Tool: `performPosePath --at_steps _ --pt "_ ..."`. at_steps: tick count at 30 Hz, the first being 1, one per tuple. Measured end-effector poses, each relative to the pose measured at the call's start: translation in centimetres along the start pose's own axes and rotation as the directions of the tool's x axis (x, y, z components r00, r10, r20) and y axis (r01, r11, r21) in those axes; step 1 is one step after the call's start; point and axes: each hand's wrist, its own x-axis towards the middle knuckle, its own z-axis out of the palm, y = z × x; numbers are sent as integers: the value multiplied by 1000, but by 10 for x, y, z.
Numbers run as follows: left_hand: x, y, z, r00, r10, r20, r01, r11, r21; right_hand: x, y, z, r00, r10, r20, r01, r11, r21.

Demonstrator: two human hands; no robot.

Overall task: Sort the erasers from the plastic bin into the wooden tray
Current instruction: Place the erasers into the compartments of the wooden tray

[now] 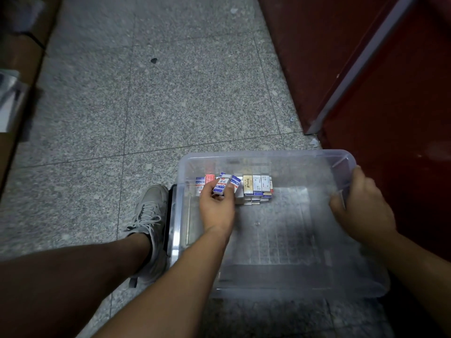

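The eraser pinched in the left hand hides some fingertips, and that hand covers part of the stacked erasers behind it; their wrapper print is too small to read. The right hand grips the bin by its rim, fingertips out of sight. A dark, shiny-edged thing (what it is cannot be told) sits partly behind the bin's cloudy left wall. Boxes at the left edge are blurred and cut off.

Bin: on floor, at lower right of view.
Erasers: stacked in rows inside bin, toward its far-left corner.
Left hand: over bin, just before the stack, holding 1 eraser above it.
Right hand: gripping bin's right rim.
Shoe: on floor, just left of bin.
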Motion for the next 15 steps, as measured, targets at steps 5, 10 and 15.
performPosePath --at_steps 5,10,15 --pt "-23 29 -12 979 126 161 -142 985 93 -12 -7 -18 1000 -4 10 6 992 -128" --pt "-75 89 -8 867 207 454 -276 957 91 -60 -42 -74 984 -173 -41 176 921 346" --pt "-157 153 9 648 288 705 -425 905 21 -118 -53 -155 998 -44 -45 62 589 805"
